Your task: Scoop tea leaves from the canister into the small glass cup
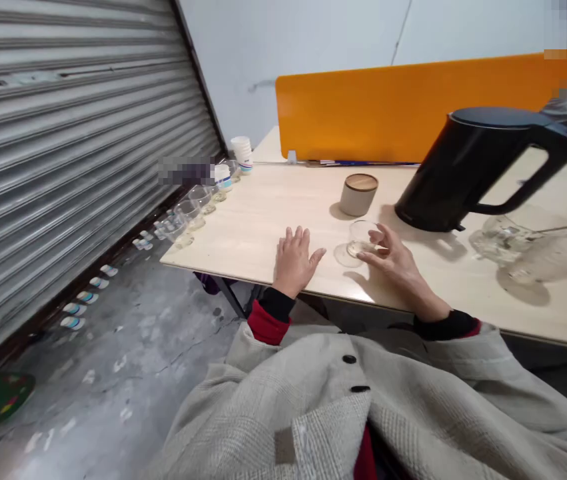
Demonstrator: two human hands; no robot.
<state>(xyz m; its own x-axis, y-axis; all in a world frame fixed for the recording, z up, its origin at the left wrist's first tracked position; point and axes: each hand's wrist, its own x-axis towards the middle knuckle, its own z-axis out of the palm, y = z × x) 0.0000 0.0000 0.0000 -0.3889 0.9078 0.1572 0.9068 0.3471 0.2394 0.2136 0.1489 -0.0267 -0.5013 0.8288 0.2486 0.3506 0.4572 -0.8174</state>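
My left hand point(295, 263) lies palm down on the pale wooden table point(273, 207), its fingers stretched out with nothing in them. To its right, my right hand point(397, 259) grips a small clear glass cup point(360, 233) by its right side, thumb low at the front and fingers at the back. The cup stands at the table, near its front edge; I cannot tell whether its base touches the surface. Just behind the cup is a grey canister point(357, 200) with a wooden lid. A large black electric kettle point(463, 170) stands behind and right of my right hand.
Clear glassware point(500, 239) sits on the right. Several clear cups point(190, 215) line the left edge, near stacked paper cups point(242, 155). An orange divider point(353, 117) runs along the back. Left is a metal shutter point(78, 133), with paper cups point(87, 297) on the floor.
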